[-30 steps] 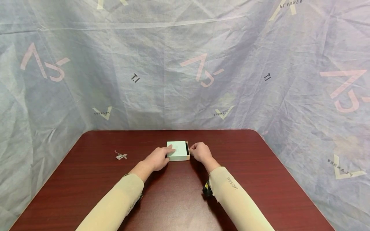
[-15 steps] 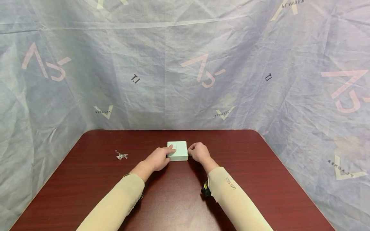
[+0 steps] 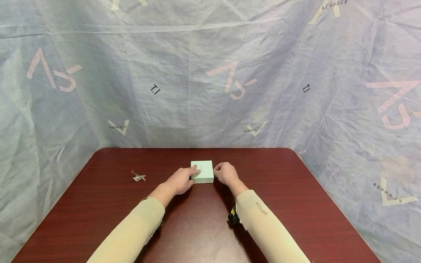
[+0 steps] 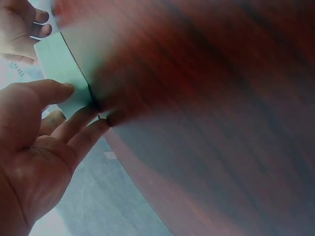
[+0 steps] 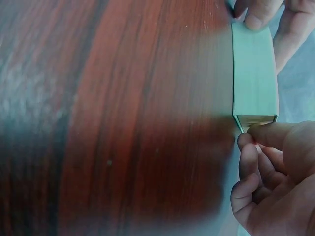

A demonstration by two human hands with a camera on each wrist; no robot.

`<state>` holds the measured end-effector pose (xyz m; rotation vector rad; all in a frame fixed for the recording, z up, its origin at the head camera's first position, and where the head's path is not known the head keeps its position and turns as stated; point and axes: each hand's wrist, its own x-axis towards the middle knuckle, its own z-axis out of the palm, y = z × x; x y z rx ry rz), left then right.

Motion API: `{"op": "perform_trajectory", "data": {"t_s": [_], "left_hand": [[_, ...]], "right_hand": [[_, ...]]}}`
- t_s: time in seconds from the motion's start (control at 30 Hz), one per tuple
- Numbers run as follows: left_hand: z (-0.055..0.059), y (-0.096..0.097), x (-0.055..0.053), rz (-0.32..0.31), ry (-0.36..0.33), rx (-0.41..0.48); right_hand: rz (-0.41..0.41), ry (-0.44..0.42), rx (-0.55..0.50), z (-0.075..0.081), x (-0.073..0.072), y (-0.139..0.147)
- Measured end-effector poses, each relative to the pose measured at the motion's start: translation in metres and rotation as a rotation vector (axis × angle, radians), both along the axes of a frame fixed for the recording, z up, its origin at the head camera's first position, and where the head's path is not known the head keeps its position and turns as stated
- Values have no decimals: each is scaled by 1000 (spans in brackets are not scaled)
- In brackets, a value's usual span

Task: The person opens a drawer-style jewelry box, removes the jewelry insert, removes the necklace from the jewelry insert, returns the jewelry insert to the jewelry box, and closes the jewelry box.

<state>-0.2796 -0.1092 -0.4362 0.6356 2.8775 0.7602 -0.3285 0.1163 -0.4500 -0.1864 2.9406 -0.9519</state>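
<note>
A pale green drawer box (image 3: 204, 176) lies on the table, its inner tray flush with the sleeve at the right end. My left hand (image 3: 178, 180) grips the box's left end; in the left wrist view the thumb (image 4: 60, 91) presses the broad side and the other fingers reach round the edge. At the opposite end is my right hand (image 3: 227, 173). Its thumb and curled index finger meet against the tray's end in the right wrist view, at the box's lower edge (image 5: 240, 124); whether a pull tab lies between them is hidden.
A thin silvery chain (image 3: 139, 177) lies bunched on the dark red table (image 3: 197, 226), left of the box. Grey printed fabric (image 3: 184, 109) hangs behind and along both sides of the table. A black and yellow object (image 3: 234, 216) sits under the right sleeve cuff.
The inner tray, sticking out at the right end with its dark inside showing, has slid left into the sleeve. My right hand moved slightly left with it; my left hand stayed on the box.
</note>
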Motion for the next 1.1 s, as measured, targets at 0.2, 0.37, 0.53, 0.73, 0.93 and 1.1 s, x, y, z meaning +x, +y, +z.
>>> {"op": "perform_trajectory", "data": {"t_s": [0.2,0.37,0.53,0.73,0.93,1.1], "left_hand": [[0,1,-1,5,-8,-7],[0,6,0,24,4,-35],[5,16,5,52,15,-121],[11,22,12,49,30,-174],[9,35,26,61,83,-208],[3,49,37,47,14,-271]], "right_hand": [[-5,7,10,-2,-2,1],[3,5,7,-1,1,2],[8,2,9,0,4,4],[14,-21,-40,7,11,15],[-30,-15,-50,12,14,28],[-50,-17,-31,9,15,32]]}}
